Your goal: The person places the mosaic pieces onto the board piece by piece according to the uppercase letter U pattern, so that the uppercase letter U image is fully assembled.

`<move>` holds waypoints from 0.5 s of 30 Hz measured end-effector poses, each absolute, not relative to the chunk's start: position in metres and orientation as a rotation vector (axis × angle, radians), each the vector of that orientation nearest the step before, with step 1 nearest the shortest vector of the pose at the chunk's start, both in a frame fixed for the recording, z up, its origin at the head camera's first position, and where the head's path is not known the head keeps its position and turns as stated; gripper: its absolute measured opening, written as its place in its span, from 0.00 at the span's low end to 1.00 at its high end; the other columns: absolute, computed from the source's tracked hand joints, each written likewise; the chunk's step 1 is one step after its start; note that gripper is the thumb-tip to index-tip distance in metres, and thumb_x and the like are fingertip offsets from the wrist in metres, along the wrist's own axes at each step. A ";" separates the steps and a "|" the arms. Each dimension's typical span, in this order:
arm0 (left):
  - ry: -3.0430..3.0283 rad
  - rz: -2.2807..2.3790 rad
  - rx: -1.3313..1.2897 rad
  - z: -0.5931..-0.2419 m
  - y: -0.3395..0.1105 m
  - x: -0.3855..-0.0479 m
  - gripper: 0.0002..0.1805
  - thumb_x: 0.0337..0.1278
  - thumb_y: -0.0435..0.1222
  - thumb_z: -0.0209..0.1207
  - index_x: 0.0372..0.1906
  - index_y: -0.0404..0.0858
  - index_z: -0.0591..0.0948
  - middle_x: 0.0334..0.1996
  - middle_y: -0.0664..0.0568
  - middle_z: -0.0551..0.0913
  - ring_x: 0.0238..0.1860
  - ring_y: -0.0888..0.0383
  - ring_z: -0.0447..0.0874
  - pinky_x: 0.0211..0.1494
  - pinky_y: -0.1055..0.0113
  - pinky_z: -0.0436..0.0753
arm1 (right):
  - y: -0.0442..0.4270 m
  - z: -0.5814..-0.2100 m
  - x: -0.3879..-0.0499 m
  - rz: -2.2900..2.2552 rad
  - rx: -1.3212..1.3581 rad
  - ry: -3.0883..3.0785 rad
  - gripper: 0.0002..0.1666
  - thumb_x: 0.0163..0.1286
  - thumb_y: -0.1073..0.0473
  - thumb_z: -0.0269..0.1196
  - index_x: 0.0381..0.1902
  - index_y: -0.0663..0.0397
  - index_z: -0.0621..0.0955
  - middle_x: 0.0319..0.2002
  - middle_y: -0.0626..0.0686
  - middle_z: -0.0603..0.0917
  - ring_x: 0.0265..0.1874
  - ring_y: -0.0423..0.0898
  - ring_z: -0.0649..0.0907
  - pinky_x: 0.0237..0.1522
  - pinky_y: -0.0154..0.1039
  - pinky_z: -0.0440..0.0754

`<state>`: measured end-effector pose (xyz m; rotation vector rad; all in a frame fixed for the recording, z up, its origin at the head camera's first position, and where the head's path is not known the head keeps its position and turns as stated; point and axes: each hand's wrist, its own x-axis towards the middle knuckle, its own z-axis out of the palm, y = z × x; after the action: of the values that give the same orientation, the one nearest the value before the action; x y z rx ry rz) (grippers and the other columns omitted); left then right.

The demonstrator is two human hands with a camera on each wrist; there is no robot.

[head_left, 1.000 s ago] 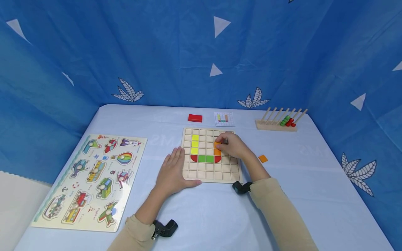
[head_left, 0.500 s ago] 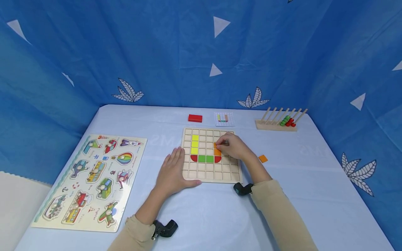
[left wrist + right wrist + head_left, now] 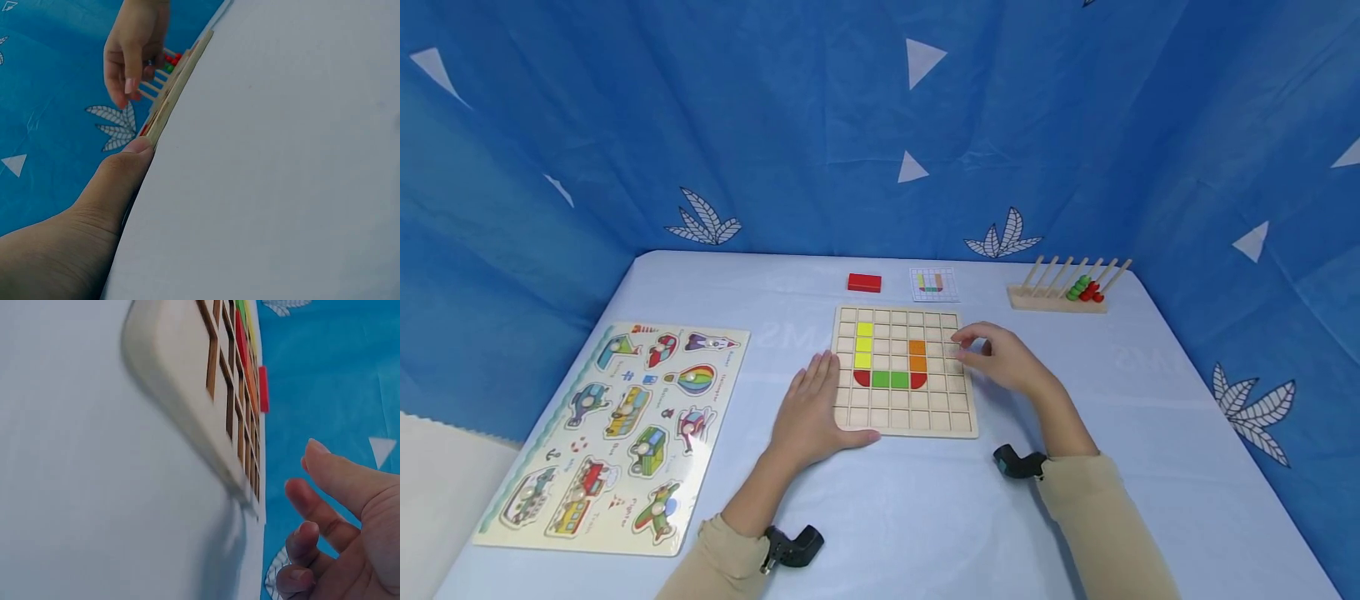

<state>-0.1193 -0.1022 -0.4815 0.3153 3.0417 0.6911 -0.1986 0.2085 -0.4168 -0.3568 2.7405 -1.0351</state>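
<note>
A wooden grid board (image 3: 898,421) lies in the middle of the table in the head view. Set in its squares are a yellow column (image 3: 864,345), an orange column (image 3: 917,357), two green tiles (image 3: 890,380) and a red curved tile (image 3: 862,379) at each lower corner. My left hand (image 3: 808,412) rests along the board's left edge, fingers straight, thumb touching the front edge. Over the board's right edge hovers my right hand (image 3: 1000,358), fingers loosely bent. In the right wrist view a gap shows between its thumb and fingertips, with nothing held.
A picture card (image 3: 934,285) and a red block (image 3: 864,283) lie behind the board. At the back right stands a peg rack (image 3: 1056,300) with green and red beads. A picture puzzle board (image 3: 617,433) covers the left side of the table.
My right hand has let go of the upper orange tile, which lies in its square, and has moved right. It now hides the loose orange tile's place. The left hand stays put.
</note>
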 end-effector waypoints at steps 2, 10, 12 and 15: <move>3.044 0.693 0.317 -0.482 -0.102 -0.119 0.74 0.32 0.74 0.65 0.79 0.36 0.49 0.81 0.46 0.47 0.82 0.50 0.40 0.82 0.48 0.47 | 0.220 -0.417 -0.195 -1.024 -0.331 2.754 0.18 0.70 0.55 0.65 0.56 0.47 0.81 0.50 0.52 0.81 0.37 0.50 0.74 0.33 0.40 0.76; 3.027 0.704 0.311 -0.480 -0.102 -0.118 0.73 0.33 0.74 0.65 0.79 0.36 0.48 0.81 0.46 0.46 0.82 0.50 0.40 0.82 0.48 0.46 | 0.262 -0.421 -0.183 -1.013 -0.215 2.760 0.20 0.70 0.57 0.64 0.59 0.51 0.80 0.53 0.57 0.79 0.28 0.49 0.76 0.27 0.39 0.78; 3.027 0.701 0.313 -0.480 -0.102 -0.118 0.73 0.33 0.74 0.64 0.79 0.36 0.48 0.81 0.46 0.46 0.82 0.50 0.40 0.82 0.48 0.46 | 0.270 -0.422 -0.180 -0.994 -0.193 2.770 0.20 0.70 0.58 0.64 0.60 0.52 0.80 0.54 0.58 0.79 0.29 0.49 0.77 0.28 0.38 0.79; 3.027 0.692 0.314 -0.480 -0.102 -0.118 0.73 0.33 0.75 0.63 0.79 0.36 0.48 0.81 0.46 0.46 0.82 0.50 0.40 0.82 0.48 0.47 | 0.281 -0.425 -0.178 -0.956 -0.187 2.788 0.21 0.70 0.58 0.64 0.59 0.53 0.80 0.54 0.59 0.79 0.35 0.50 0.76 0.33 0.38 0.79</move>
<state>-0.1181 -0.1022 -0.4796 0.3142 3.0268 0.6917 -0.1776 0.2812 -0.4247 -0.1867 2.7882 -0.9561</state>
